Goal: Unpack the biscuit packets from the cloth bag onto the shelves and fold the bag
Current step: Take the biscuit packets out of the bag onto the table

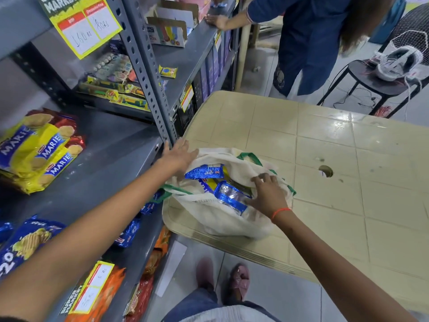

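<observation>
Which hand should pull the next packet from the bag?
Right, probably. The right hand already rests on a blue biscuit packet inside the cloth bag; the left hand is only spreading the bag's rim.

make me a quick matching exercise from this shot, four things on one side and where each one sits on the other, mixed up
Things:
1. yellow Marie packets
2. cloth bag
3. blue biscuit packet
4. left hand

Places:
A. inside the open bag
B. on the beige table's near corner
C. on the grey shelf at left
D. at the bag's far rim, beside the shelf post

Pairs: 1-C, 2-B, 3-A, 4-D
</observation>
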